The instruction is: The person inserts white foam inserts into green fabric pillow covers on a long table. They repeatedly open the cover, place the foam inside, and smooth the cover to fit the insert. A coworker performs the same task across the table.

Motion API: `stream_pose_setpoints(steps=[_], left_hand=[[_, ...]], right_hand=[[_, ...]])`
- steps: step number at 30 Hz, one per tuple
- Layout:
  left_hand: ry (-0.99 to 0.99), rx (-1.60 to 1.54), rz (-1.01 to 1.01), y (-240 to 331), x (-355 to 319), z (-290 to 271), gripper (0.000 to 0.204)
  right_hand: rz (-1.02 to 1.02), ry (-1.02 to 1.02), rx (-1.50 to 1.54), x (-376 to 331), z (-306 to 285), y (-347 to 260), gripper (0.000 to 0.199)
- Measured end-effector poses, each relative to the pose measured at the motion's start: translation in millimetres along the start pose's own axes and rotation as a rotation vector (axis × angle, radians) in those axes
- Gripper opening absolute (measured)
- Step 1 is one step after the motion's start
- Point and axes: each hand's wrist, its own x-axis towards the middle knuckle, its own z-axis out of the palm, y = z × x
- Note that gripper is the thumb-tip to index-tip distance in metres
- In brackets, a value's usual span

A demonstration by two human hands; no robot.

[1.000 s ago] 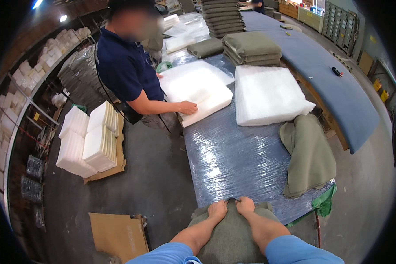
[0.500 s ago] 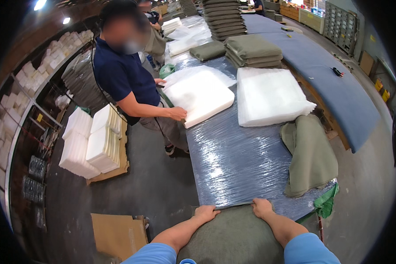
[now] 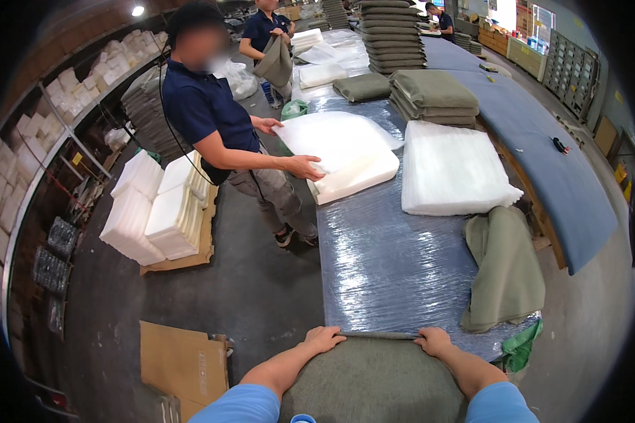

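Observation:
My left hand (image 3: 322, 338) and my right hand (image 3: 434, 341) each grip a far corner of an olive-green cushion (image 3: 374, 381) that lies flat at the near end of the long table (image 3: 388, 268), whose top is wrapped in shiny plastic film. The cushion's far edge runs straight between my two hands. My forearms in light blue sleeves come in from the lower edge.
An olive cover (image 3: 504, 271) droops over the table's right edge. Beyond it lie a stack of clear plastic bags (image 3: 451, 169) and a white foam pad (image 3: 349, 158) held by a person in dark blue (image 3: 212, 116). White foam stacks (image 3: 159, 211) and cardboard (image 3: 180, 359) sit on the floor at left.
My hands have spread apart along the cushion's far edge, and the view has tilted up toward the far table. The person at left has shifted grip on the foam pad.

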Motion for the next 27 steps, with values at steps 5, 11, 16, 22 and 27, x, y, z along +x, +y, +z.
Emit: stream_pose_setpoints(steps=[5,11,16,22,27], left_hand=[[0.106,0.038,-0.104,0.5,6.6,12.6,0.04],[0.106,-0.205,-0.126,-2.8,-10.4,-0.7,0.043],[-0.052,-0.406,-0.309,-16.6,-109.9,-36.9,0.117],[-0.445,-0.936,-0.6,20.1,-173.2,-59.0,0.125],[-0.498,-0.903,-0.708,-0.4,-130.1,-31.6,0.118]], right_hand=[[0.049,0.186,0.095,8.2,26.1,7.6,0.028],[0.099,0.247,0.11,-4.9,11.2,10.2,0.036],[0.424,0.145,0.364,-111.1,-56.7,25.0,0.11],[0.959,-0.505,1.204,-176.3,-67.0,-3.2,0.092],[1.033,-0.49,1.008,-135.9,-57.4,-20.3,0.082]])
